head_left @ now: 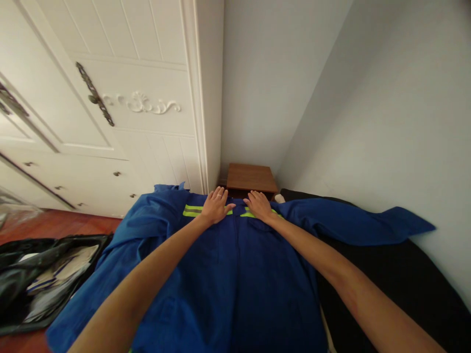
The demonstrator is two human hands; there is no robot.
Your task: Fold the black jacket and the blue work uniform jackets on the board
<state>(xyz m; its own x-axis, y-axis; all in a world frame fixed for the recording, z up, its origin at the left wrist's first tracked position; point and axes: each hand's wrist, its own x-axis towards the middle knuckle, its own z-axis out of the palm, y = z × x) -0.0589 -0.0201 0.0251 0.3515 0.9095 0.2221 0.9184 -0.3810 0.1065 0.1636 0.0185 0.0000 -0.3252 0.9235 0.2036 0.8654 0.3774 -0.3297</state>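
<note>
A blue work jacket (206, 274) with yellow-green and grey reflective strips lies spread out in front of me, its front facing up. One sleeve stretches to the right; the other bunches on the left side. My left hand (216, 205) rests flat on the far part of the jacket, over the left strip, fingers spread and a ring on one finger. Across the centre seam, my right hand (259, 205) lies on the right strip with its fingers stretched forward. Neither hand grasps anything. The lower end of the jacket runs out of view.
Beyond the jacket stands a small brown wooden table (250, 177) in the wall corner. A white wardrobe (147, 78) with metal handles rises at the left. An opened black bag (55, 279) with papers lies on the reddish floor. Black fabric (386, 279) spreads under the right sleeve.
</note>
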